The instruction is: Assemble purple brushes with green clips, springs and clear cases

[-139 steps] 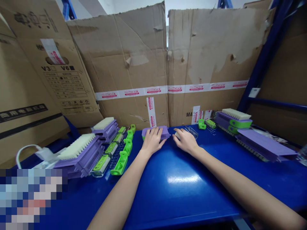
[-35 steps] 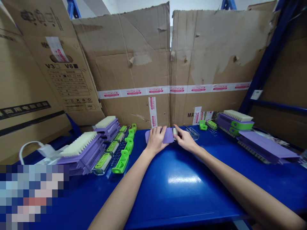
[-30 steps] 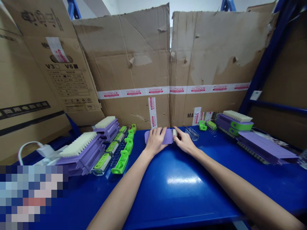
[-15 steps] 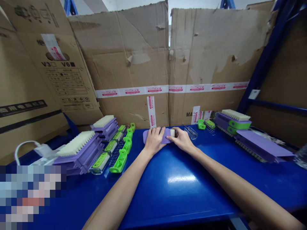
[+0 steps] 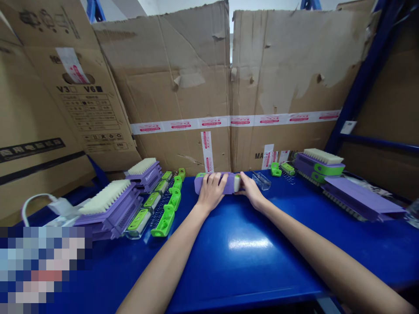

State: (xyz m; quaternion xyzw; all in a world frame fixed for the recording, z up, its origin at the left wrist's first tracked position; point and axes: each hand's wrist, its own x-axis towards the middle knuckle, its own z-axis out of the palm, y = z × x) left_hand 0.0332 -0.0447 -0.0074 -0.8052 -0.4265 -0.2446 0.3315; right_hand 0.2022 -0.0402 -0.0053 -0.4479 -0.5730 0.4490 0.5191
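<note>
A purple plastic housing (image 5: 230,186) lies on the blue table near the cardboard, a green part showing at its left end. My left hand (image 5: 212,191) is wrapped over its middle from above. At the right end sits a whitish block with a green top (image 5: 237,183), partly inside the housing. The fingers of my right hand (image 5: 254,192) close on that block, thumb side hidden in part. Just right of my right hand is a small clear plastic case (image 5: 262,180). Beyond it lie a green end cap (image 5: 276,169) and a green-topped block (image 5: 287,168).
On the left stand purple housings with cream bristles (image 5: 106,196), a row of green-topped blocks (image 5: 138,219), springs (image 5: 160,205) and green caps (image 5: 163,221). Purple brush units (image 5: 363,196) are on the right. Cardboard sheets (image 5: 176,87) wall the back; a blue post (image 5: 355,91) rises at right.
The purple housing has been tipped, so its long side and green left end now show. My right hand's fingers have shifted to the outer end of the block.
</note>
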